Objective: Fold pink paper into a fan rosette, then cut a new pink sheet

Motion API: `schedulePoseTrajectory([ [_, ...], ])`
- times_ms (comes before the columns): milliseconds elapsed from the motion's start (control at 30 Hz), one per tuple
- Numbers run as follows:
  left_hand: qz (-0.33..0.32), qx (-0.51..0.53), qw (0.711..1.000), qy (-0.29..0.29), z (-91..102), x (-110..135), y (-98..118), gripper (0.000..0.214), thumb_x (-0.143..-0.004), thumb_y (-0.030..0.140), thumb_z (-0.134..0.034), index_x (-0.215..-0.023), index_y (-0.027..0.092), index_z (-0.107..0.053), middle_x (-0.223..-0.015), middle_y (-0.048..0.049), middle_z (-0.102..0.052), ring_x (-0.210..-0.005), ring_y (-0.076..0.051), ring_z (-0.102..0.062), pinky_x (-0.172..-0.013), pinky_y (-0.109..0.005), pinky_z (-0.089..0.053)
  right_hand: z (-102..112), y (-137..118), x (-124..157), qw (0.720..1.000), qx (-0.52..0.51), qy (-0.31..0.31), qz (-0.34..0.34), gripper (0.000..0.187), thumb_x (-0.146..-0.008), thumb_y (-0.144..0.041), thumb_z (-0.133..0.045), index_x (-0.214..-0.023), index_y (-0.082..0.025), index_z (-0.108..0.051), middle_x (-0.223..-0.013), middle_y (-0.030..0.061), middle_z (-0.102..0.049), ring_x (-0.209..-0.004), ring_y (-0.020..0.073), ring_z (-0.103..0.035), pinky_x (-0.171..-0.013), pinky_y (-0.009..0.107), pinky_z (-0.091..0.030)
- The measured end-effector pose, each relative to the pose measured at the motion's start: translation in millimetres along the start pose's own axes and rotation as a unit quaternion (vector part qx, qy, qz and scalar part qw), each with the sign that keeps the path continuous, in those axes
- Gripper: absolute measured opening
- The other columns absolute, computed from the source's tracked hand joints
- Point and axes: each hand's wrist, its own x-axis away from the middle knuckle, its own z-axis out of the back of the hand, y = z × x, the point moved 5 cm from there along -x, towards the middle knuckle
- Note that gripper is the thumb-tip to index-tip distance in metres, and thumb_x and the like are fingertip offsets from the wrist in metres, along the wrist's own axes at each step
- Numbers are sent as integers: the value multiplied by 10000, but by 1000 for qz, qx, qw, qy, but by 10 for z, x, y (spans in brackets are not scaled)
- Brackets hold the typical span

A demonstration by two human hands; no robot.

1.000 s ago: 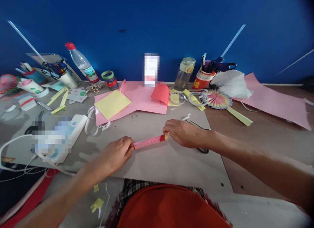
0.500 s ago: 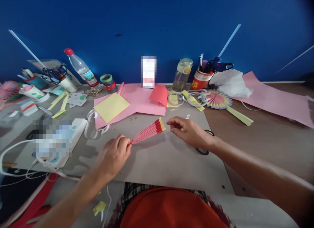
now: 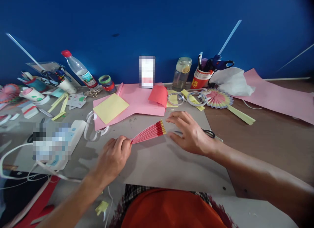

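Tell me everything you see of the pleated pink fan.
The fan, apparently folded paper, has narrow lengthwise pleats, mostly pink, with a red band and yellow edge at its wide end. It is partly spread. Its narrow end, reddish where visible, is pinched in the grip of the left hand; the wide end points right and slightly away, close to the right hand but seemingly apart. It appears held above the desk.

Pink pleated paper [image 3: 148, 132], red-and-yellow edge, fanned, pinched narrow end.
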Motion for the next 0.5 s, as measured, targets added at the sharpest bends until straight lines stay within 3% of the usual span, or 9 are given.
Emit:
schedulePoseTrajectory([
  [100,0,-3,1000,-4,-16,-13,21,71,-868,134,-507,-815,179,-518,-746,-38,-580,-627,-176,-543,-621,-325,-412,-52,-125,-17,993,82,-57,56,562,-822,-375,-588,-1294,-115,-427,-1285,205,-458,-1182,343,-384,-892,494,-372],
  [267,-14,-15,1000,1,6,-48,72,101,-858,107,-506,-794,182,-525,-734,-37,-573,-608,-174,-527,-619,-327,-409,-126,-172,-81,987,122,-89,58,696,-781,-440,-640,-1322,-77,-395,-1291,211,-461,-1218,350,-342,-966,494,-303],
  [367,-11,-10,1000,-3,8,-56,79,108,-865,115,-498,-787,183,-530,-725,-36,-569,-603,-175,-531,-624,-331,-414,-159,-170,-107,983,140,-101,58,617,-789,-405,-639,-1277,-83,-444,-1229,185,-511,-1198,335,-357,-980,470,-283],
  [500,-14,-20,1000,2,-1,-42,83,103,-860,115,-510,-783,180,-530,-744,-40,-576,-606,-172,-532,-626,-331,-418,-192,-148,-101,980,154,-103,66,324,-848,-322,-562,-1114,-138,-552,-1104,130,-571,-1137,296,-390,-962,441,-262],
])
